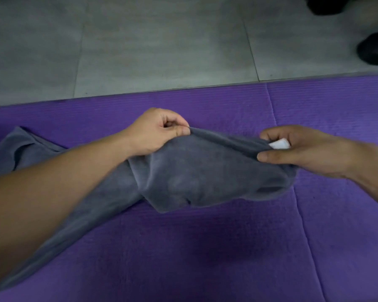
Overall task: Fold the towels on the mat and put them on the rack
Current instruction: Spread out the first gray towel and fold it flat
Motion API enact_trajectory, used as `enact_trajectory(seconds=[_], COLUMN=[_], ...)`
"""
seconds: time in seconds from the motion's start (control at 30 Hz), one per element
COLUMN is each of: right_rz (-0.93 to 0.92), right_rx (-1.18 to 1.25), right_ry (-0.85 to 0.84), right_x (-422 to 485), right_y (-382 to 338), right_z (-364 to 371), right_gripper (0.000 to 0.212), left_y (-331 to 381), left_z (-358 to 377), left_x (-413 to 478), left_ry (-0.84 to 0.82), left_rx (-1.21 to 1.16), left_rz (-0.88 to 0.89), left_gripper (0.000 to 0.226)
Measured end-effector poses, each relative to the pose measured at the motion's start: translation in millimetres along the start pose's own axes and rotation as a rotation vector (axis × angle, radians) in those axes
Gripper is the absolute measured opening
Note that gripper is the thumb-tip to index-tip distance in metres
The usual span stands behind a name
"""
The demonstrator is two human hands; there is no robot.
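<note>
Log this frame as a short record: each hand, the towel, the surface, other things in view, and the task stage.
left hand: pinches the upper edge of the towel
right hand: grips the same edge further right, beside a white tag
towel: grey, bunched, lifted at the held edge, the rest trailing on the mat
mat: purple, under the towel
floor: grey tiles beyond the mat
other: dark shoes at top right
stage: towel not yet folded; no rack in view

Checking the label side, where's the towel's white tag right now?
In the head view, the white tag sits right of centre, at the towel corner pinched in the right hand, above the purple mat.
</note>
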State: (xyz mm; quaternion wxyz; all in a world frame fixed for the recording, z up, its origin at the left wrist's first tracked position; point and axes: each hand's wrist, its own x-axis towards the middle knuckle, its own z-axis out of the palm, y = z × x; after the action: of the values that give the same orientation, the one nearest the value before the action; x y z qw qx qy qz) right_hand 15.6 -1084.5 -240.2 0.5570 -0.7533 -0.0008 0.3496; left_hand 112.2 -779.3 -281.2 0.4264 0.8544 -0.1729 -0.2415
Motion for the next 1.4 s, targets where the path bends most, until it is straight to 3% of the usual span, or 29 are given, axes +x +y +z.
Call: enact_trajectory(seconds=[0.1,0.17,0.23,0.3,0.37,0.47,0.53,0.63,0.77,0.83,0.9,0.97,1.07,1.17,1.27,1.33,1.4], right_rz=[0.011,-0.005,-0.03,-0.055,-0.066,-0.1,-0.099,0.004,-0.064,-0.079,-0.068,-0.055,0.026,0.148,0.094,0.08,0.127], right_rx=[0.178,0.26,0.277,0.256,0.257,0.362,0.454,0.384,0.498,0.629,0.604,0.47,0.214,0.026,0.171,0.302,0.33], right_ry=[-0.012,0.027,0.12,0.177,0.202,0.145,0.062,-0.022,0.188,0.31,0.49,0.64,0.689,0.795,1.035,1.01,0.996], right_x=[-9,-10,-7,-2,0,-5,-15,-22,-18,-18,-20,-25,-40,-39,-18,-5,0], right_y=[8,13,20,24,23,31,44,70,83,84,82,78,69,70,82,101,124], right_z=[-10,-18,-23,-23,-21,-34,-47,-51,-38,-35,-38,-47,-72,-99,-109,-107,-98], right_gripper=[0.035,0.05,0.058,0.053,0.049,0.042,0.047,0.063,0.039,0.039,0.029,0.02,0.02,0.026,0.026,0.046,0.062], left_y=[-7,-7,8,32,60,79,78,75,72,71,71,71,76,84,89,91,91], left_z=[-12,-12,4,35,67,94,98,100,96,94,98,104,113,125,137,148,165], left_x=[3,7,13,19,25,38,46,52,66,74,82,91,105,118,134,138,130], left_ry=[0.145,0.158,0.092,-0.051,-0.201,-0.231,-0.15,-0.147,-0.075,-0.001,0.03,0.016,0.006,0.112,0.356,0.426,0.375], left_rx=[0.099,0.21,0.255,0.186,0.081,-0.101,-0.278,-0.489,-0.605,-0.545,-0.412,-0.276,-0.051,0.209,0.39,0.35,0.346], left_rz=[-0.021,-0.062,-0.026,0.072,0.142,0.167,0.082,-0.017,-0.084,-0.101,-0.103,-0.101,-0.063,0.019,0.037,-0.074,-0.128], left_gripper=[0.015,0.009,0.018,0.047,0.056,0.021,0.012,0.005,0.005,0.005,0.007,0.008,0.008,0.007,0.016,0.032,0.048])
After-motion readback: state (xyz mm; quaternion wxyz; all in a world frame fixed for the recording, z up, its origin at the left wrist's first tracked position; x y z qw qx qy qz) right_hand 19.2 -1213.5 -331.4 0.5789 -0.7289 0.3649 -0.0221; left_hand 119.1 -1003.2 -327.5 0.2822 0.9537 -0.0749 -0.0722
